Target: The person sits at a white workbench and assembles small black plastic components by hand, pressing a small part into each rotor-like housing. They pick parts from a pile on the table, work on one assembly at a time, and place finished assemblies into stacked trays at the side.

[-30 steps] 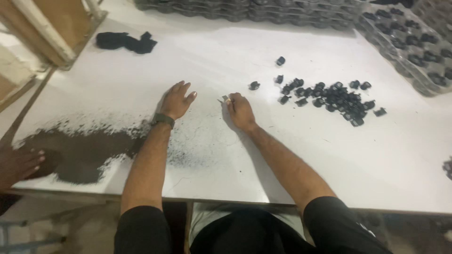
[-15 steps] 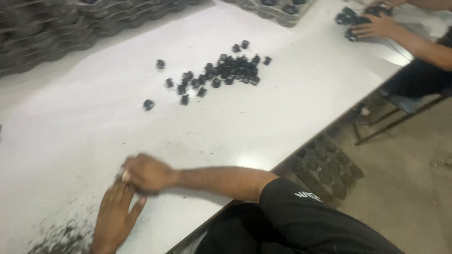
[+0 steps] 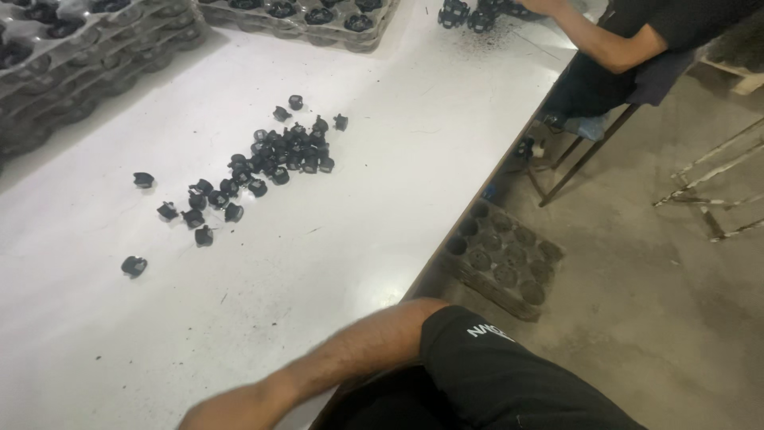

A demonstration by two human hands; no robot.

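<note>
Nearest, the person's right forearm (image 3: 334, 362) crosses the white table (image 3: 382, 199); both hands lie out of view, fingers untellable. Beyond it, small black parts (image 3: 267, 159) lie scattered mid-table; farther, stacked grey trays (image 3: 302, 16).

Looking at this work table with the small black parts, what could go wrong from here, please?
1. The person's right forearm lies across the white table near its edge; a sweep could push loose black parts about.
2. Single parts, like the stray part, lie apart from the heap and could be overlooked.
3. The tray on the floor lies close under the table edge beside the co-worker's chair; someone might trip on it.
</note>
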